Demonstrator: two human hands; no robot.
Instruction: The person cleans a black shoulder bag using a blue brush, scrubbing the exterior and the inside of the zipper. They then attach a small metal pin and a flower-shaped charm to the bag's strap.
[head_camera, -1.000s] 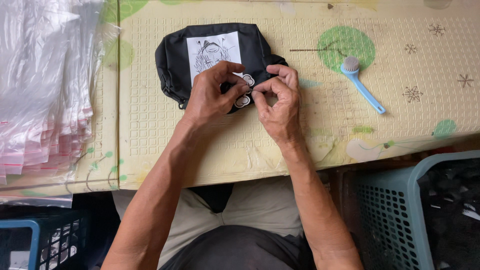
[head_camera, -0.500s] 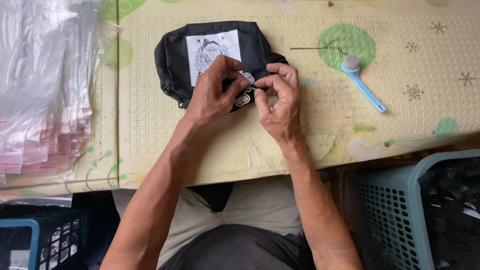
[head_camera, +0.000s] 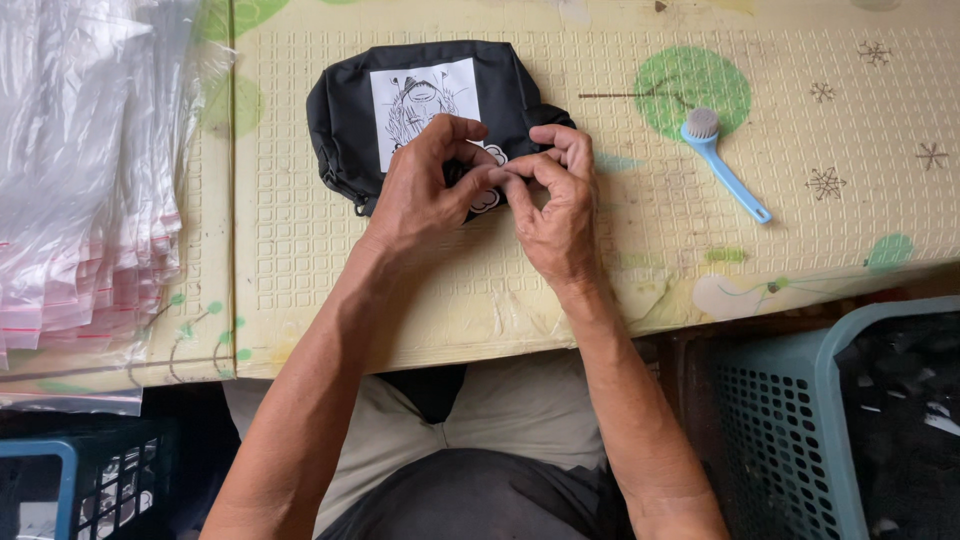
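A black pouch (head_camera: 350, 120) with a white printed patch lies flat near the far middle of the padded yellow mat (head_camera: 620, 260). The left hand (head_camera: 420, 190) rests on the pouch's near edge, fingers curled narrow, thumb and forefinger pinching a small white charm (head_camera: 487, 198) at that edge. The right hand (head_camera: 555, 205) meets it fingertip to fingertip, fingers bent close on the same charm. A blue-handled brush (head_camera: 722, 160) lies on the mat to the right, well apart from the hands. A stack of clear plastic bags (head_camera: 80, 180) sits at the left. A teal basket (head_camera: 800, 420) stands below the mat's right edge.
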